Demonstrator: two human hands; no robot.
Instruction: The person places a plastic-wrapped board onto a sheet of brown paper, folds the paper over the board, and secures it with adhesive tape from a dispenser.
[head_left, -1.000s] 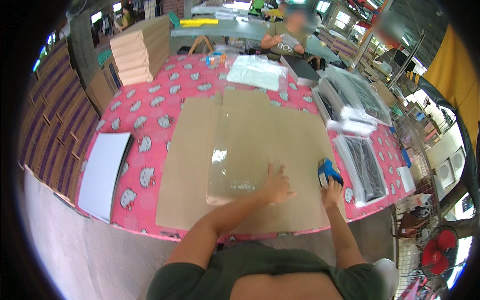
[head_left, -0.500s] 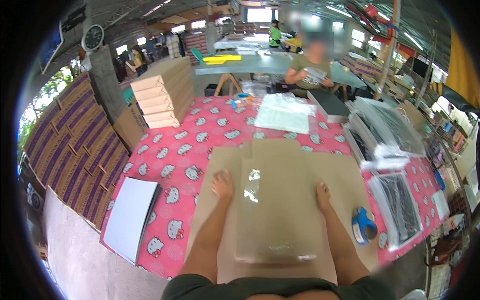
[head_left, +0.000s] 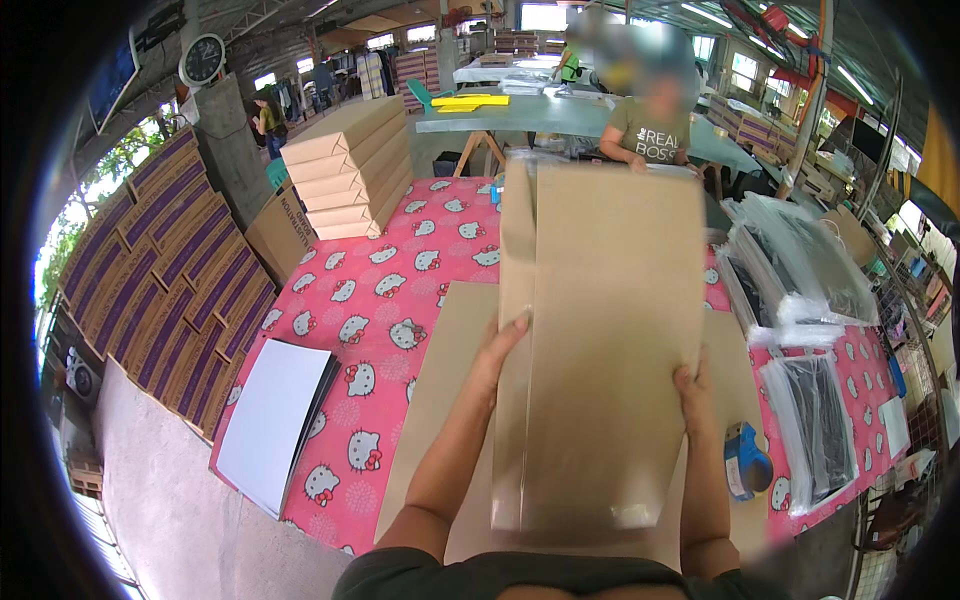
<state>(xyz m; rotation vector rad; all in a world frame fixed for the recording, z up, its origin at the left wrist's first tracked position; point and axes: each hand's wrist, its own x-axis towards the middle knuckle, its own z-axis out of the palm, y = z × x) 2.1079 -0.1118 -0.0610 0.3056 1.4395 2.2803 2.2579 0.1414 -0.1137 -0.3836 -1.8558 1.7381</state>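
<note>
While both forearms [head_left: 450, 455] point forward, hands [head_left: 496, 355] grip brown package [head_left: 612, 345] at opposite sides, thumbs [head_left: 519, 322] on near face.

Daylight mixes with overhead tube lights [head_left: 855, 83], leaving the table [head_left: 338, 300] bright and evenly lit, its shadows soft. Windows [head_left: 544, 17] at the back burn out to white, and foliage [head_left: 75, 240] at the left is washed pale. The area beneath the far table [head_left: 560, 118] is dim. Glare shows on the plastic sleeves [head_left: 800, 300] and on the lower end of the parcel [head_left: 610, 340], whose edges look slightly smeared. The co-worker's head [head_left: 655, 75] is blurred out. Fisheye distortion bends the stacked boxes [head_left: 165, 275], and black vignetting closes the corners.
</note>
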